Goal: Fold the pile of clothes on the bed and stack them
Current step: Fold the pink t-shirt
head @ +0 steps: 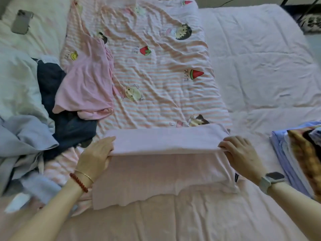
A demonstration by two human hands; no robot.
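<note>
A pale pink garment (161, 173) lies flat on the bed in front of me, its far part doubled over toward me into a thick fold. My left hand (96, 154) grips the left end of that fold. My right hand (240, 152) pinches the right end. At the left lies the loose pile: a pink top (86, 84), a dark navy garment (66, 122) and light blue clothes (22, 136). A stack of folded clothes (295, 159), blue with a patterned piece on top, sits at the right edge.
A pink striped cartoon-print sheet (156, 66) covers the middle of the bed. A phone (22, 21) rests on a pillow at the far left. White bedding (260, 58) stretches to the right. Dark objects stand beyond the far right corner.
</note>
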